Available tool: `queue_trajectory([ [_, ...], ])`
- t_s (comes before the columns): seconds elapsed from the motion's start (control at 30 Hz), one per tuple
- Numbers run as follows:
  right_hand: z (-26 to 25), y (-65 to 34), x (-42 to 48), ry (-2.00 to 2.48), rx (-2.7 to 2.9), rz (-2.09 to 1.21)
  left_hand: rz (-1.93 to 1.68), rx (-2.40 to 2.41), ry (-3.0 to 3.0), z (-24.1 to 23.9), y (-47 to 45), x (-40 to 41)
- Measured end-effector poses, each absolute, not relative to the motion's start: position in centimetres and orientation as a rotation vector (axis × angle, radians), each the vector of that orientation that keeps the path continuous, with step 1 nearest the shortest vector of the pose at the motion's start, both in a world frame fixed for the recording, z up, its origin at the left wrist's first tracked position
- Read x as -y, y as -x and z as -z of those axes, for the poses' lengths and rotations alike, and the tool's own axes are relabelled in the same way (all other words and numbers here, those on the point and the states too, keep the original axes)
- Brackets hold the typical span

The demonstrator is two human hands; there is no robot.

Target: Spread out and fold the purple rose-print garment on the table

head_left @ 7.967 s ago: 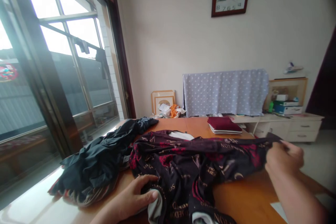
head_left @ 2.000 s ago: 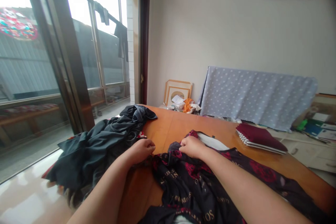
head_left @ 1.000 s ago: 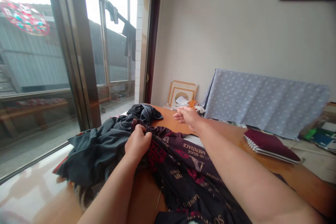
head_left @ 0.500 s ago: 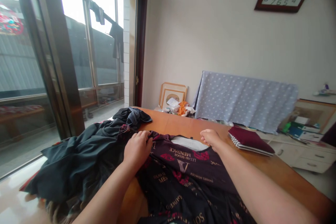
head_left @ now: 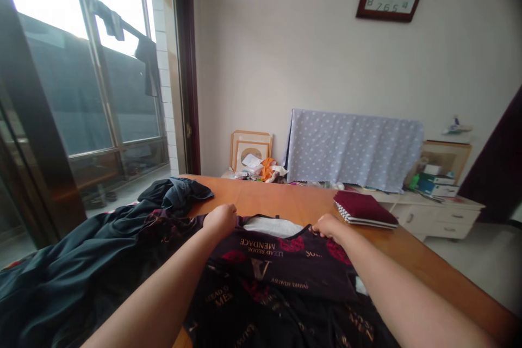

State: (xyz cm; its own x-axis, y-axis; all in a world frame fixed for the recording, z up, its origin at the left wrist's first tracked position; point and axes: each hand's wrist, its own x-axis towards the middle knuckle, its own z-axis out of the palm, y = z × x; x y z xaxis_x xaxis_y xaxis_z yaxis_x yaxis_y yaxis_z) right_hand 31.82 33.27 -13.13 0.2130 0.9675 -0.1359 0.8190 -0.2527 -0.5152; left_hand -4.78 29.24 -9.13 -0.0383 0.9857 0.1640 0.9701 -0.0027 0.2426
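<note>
Two hands | left hand [head_left: 221, 219], right hand [head_left: 328, 226] fingers pinching printed shirt [head_left: 281, 263] shoulders

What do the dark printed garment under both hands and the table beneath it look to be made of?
The dark printed garment with red roses and gold lettering looks like a thin, smooth synthetic knit, since it drapes in soft folds with a slight sheen; the exact fibre is unclear. The orange-brown table looks like varnished wood or wood veneer, with a warm tone and glossy reflections. The left hand and right hand rest closed at the garment's neckline.

both hands [head_left: 221, 218] now pin the printed shirt's [head_left: 281, 261] far edge spread flat.
</note>
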Motion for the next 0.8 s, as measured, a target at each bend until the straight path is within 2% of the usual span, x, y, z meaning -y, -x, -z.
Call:
queue_trajectory([
  [0.17, 13.2, -31.8, -33.6, 2.109, 1.793, -0.633, -0.365, -2.155, -2.078, 11.9, 4.0, -31.7],
  [0.4, 10.7, -31.4, -30.0, 1.676, 1.95, -0.39, -0.461, -2.177, -2.086, 10.7, 4.8, -31.9],
  [0.53, 9.4, -31.1, -27.2, 1.374, 2.283, -0.885, -0.557, -2.176, -2.051, 9.8, 5.3, -31.6],
  [0.67, 9.0, -31.2, -27.0, 1.472, 2.076, -0.795, -0.641, -2.108, -2.004, 9.5, 5.6, -31.4],
  [0.8, 10.3, -31.0, -27.1, 1.464, 2.184, -0.967, -0.725, -2.022, -1.875, 9.4, 5.6, -31.5],
])
